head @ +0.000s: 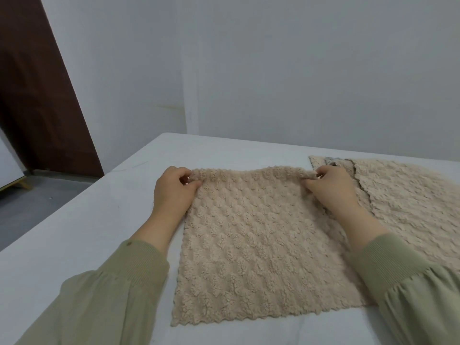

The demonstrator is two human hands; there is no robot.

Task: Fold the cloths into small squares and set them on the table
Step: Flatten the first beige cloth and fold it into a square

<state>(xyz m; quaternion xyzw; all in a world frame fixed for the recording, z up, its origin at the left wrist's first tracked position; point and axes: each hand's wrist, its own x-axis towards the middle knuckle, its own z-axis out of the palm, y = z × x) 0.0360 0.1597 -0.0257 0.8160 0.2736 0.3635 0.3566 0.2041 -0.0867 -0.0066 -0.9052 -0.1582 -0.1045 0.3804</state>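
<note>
A beige fluffy cloth [254,247] lies spread flat on the white table [87,232] in front of me. My left hand [174,192] pinches its far left corner between thumb and fingers. My right hand [331,188] pinches its far right corner the same way. Both far corners sit slightly raised off the table. To the right, partly under my right arm, lies a stack of more beige cloths [403,195], spread flat and overlapping.
The table's far edge runs along a pale wall [298,70]. Its left edge drops to a grey floor [37,205]. A dark brown door [37,95] stands at the far left, with a white board leaning near it.
</note>
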